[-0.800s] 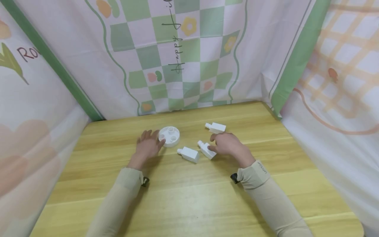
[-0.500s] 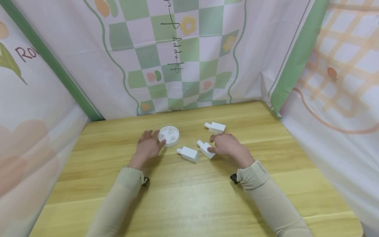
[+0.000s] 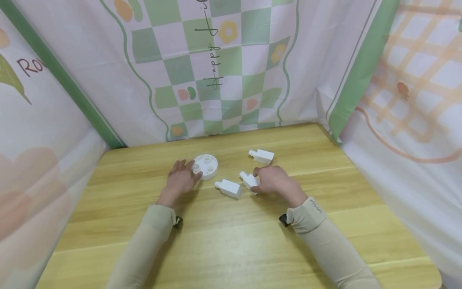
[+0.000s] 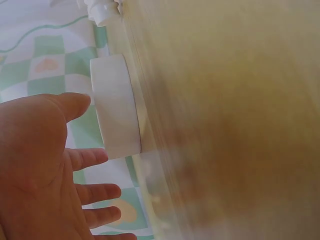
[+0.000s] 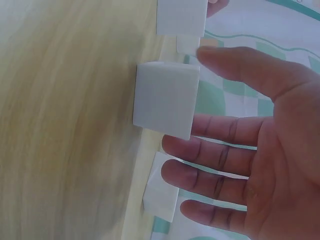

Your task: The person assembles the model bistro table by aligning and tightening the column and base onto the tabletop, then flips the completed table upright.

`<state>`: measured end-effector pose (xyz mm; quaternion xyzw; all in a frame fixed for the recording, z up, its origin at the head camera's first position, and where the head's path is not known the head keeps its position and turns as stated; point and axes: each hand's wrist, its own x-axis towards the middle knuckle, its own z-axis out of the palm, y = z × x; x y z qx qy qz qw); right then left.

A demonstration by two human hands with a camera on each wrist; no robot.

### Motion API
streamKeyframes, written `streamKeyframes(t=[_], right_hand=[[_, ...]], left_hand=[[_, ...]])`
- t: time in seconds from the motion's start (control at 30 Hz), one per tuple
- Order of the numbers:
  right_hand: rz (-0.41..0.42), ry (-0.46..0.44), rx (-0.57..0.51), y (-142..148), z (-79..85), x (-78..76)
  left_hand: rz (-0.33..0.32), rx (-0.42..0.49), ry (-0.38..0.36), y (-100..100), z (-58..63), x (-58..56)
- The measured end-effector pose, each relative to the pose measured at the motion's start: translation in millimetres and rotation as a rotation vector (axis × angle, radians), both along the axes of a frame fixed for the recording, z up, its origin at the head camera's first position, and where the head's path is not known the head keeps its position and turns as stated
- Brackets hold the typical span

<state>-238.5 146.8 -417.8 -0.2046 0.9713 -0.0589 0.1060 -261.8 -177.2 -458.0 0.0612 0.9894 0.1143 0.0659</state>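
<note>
A round white holder (image 3: 211, 176) with three round sockets lies on the table; the left hand (image 3: 179, 180) is at its left edge. In the left wrist view, the thumb and index fingertip come close to the holder's wall (image 4: 116, 107), the other fingers spread below. The right hand (image 3: 273, 180) straddles a white square bottle (image 3: 248, 180) lying on its side. Seen from the right wrist, the thumb and straight fingers (image 5: 215, 155) stand on either side of the bottle's flat base (image 5: 166, 100); whether they touch it, I cannot tell.
A second white bottle (image 3: 229, 188) lies between the holder and the right hand. Another white bottle (image 3: 264, 156) lies farther back, beyond the right hand. All rest on a wooden table (image 3: 223, 245), with patterned curtains (image 3: 231, 68) behind it and at both sides.
The right hand has shifted slightly left, farther over the middle bottle, covering more of it. The left hand and the holder have stayed in place.
</note>
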Motion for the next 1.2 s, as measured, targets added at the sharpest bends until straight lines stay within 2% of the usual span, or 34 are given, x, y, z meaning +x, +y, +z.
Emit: streamKeyframes(t=[0.43,0.73,1.2], right_hand=[[-0.010,-0.011,-0.002,-4.5,0.1,1.9],[-0.024,0.015,-0.013,-2.7,-3.2,-1.7],[-0.006,0.149,-0.040,-1.1,-0.6,-2.0]], left_hand=[[-0.007,0.014,0.004,0.1,-2.1,-1.1],[-0.004,0.005,0.010,-0.2,-3.3,-1.0],[-0.001,-0.001,0.005,0.3,-3.1,-1.5]])
